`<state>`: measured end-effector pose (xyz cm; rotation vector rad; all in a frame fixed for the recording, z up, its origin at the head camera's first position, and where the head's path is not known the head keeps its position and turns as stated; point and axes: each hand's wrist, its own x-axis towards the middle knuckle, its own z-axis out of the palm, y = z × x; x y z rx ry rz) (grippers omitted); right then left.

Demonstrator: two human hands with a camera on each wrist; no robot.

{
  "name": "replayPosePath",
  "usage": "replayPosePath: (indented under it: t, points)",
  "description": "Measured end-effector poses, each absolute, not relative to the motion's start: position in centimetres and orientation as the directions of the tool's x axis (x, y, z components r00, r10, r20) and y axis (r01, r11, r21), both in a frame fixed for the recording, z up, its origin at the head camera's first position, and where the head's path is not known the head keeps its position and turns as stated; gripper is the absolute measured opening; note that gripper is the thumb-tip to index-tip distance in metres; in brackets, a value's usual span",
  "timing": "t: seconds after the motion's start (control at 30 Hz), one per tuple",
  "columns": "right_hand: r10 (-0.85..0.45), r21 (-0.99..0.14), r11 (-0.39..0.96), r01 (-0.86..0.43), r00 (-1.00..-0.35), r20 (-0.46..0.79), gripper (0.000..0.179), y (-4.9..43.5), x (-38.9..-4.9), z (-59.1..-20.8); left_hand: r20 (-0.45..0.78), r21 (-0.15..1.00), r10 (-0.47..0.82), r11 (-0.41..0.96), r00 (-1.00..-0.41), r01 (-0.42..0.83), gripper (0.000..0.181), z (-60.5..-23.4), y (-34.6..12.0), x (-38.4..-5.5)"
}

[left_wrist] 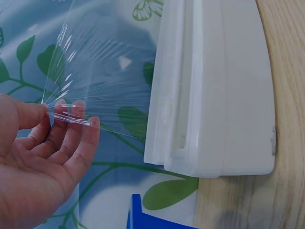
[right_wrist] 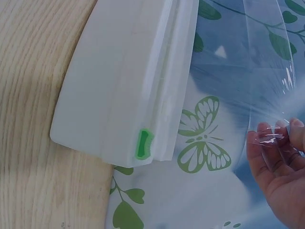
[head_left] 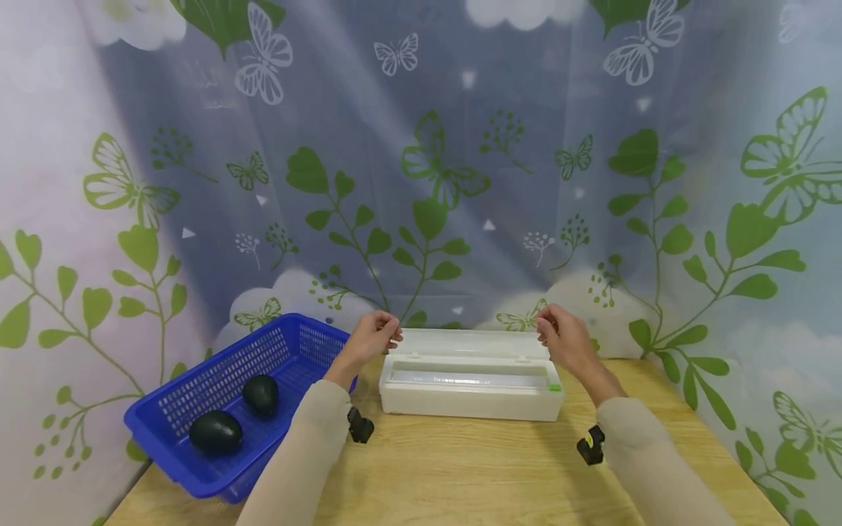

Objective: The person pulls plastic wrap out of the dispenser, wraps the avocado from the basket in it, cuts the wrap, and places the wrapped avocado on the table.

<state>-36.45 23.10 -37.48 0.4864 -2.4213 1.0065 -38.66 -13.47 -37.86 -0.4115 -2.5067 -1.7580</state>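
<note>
A long white cling film dispenser (head_left: 470, 405) sits on the table, its lid (head_left: 470, 341) tilted back and a roll of film (head_left: 467, 378) visible inside. Clear cling film (left_wrist: 112, 81) stretches from the dispenser up to both hands, creased where it is held. My left hand (head_left: 373, 337) pinches one corner of the film between thumb and fingertips, above the box's left end. At the right end, my right hand (head_left: 569, 342) pinches the other corner, thumb against fingers in the right wrist view. A green slider (right_wrist: 144, 143) marks the dispenser's right end.
Left of the dispenser stands a blue plastic basket (head_left: 217, 483), holding two dark avocados (head_left: 215, 432). Underneath is a light wooden table (head_left: 460, 475). A curtain (head_left: 368, 241) printed with leaves and butterflies hangs close behind. Black wrist cameras (head_left: 359, 425) are strapped to both sleeves.
</note>
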Motion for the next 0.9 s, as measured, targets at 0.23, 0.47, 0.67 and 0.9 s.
replayPosePath:
  t: [0.23,0.47,0.67,0.9]
  points:
    - [-0.145,-0.543,0.675,-0.500,-0.811,0.567,0.017,23.2,-36.6,-36.7,0.208,0.916,0.181,0.309,-0.961,0.256,0.023,-37.1,-13.5,-38.5]
    - [-0.130,-0.543,0.680,-0.493,-0.810,0.572,0.018,23.3,-36.5,-35.8,0.226,0.904,0.202,0.321,-0.953,0.282,0.023,-36.4,-13.5,-39.0]
    - [-0.130,-0.519,0.683,-0.514,-0.785,0.606,0.014,23.4,-36.4,-35.2,0.204,0.908,0.215,0.322,-0.955,0.267,0.023,-35.3,-13.6,-38.6]
    - [-0.123,-0.507,0.673,-0.538,-0.758,0.641,0.013,23.3,-36.3,-34.2,0.221,0.911,0.218,0.302,-0.951,0.281,0.022,-34.2,-13.6,-38.4]
